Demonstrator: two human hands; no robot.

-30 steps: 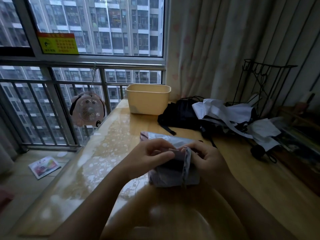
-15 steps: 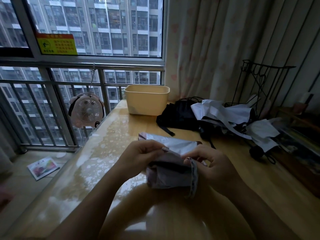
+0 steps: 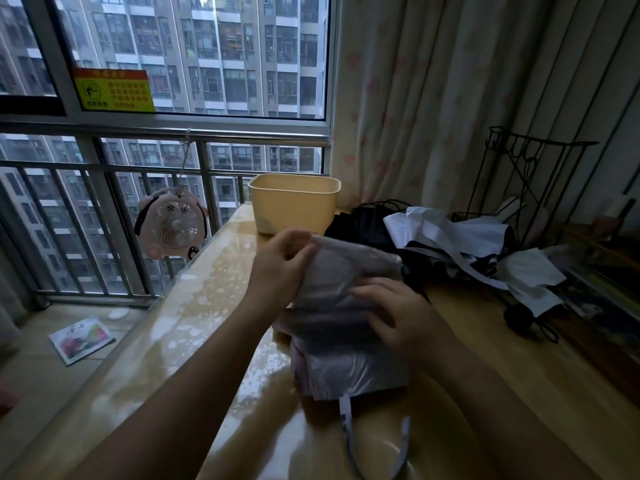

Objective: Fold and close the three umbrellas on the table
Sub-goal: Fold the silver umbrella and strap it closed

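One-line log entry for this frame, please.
step: folding grey umbrella | left hand: grips its far end | right hand: lies across its middle | strap: hanging loose | black umbrella, white umbrella: loose behind

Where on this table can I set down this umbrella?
Bare: the glossy strip along the window edge up to the cream tub; also the wood right of your right forearm. Crowded: back right, around the black umbrella and white umbrella.
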